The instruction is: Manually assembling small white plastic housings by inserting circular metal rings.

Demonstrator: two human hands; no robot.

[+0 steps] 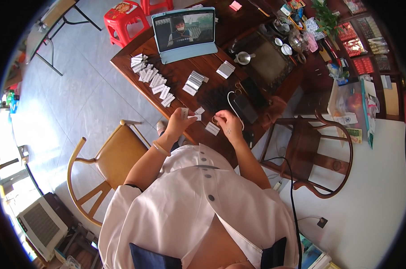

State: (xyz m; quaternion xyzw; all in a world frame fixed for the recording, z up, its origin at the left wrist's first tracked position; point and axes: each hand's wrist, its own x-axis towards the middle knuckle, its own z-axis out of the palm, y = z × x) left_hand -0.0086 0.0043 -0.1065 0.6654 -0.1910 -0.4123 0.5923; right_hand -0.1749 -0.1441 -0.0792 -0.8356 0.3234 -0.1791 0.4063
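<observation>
My left hand [178, 123], at the near edge of the dark wooden table, has its fingers closed on a small white printed tag [185, 113]. Another white tag [199, 110] shows by its fingertips. To its right, my right hand [229, 123] is pinched; a small gold-coloured loop shows at the fingertips, too small to make out. Just below those fingers lies a small stack of white tags [212, 129]. Dark thin strands [207, 96] lie on the table beyond both hands. A long row of white tags [152, 80] with dark strands runs along the table's left edge.
Farther in are two stacks of grey-and-white tags [195, 83] [225, 69]. A tablet [185, 31] in a light blue case plays a video. A black phone [245, 109] with a white cable [232, 101] lies at right, near a tea tray [265, 56]. Chairs [122, 150] [301, 148] flank me.
</observation>
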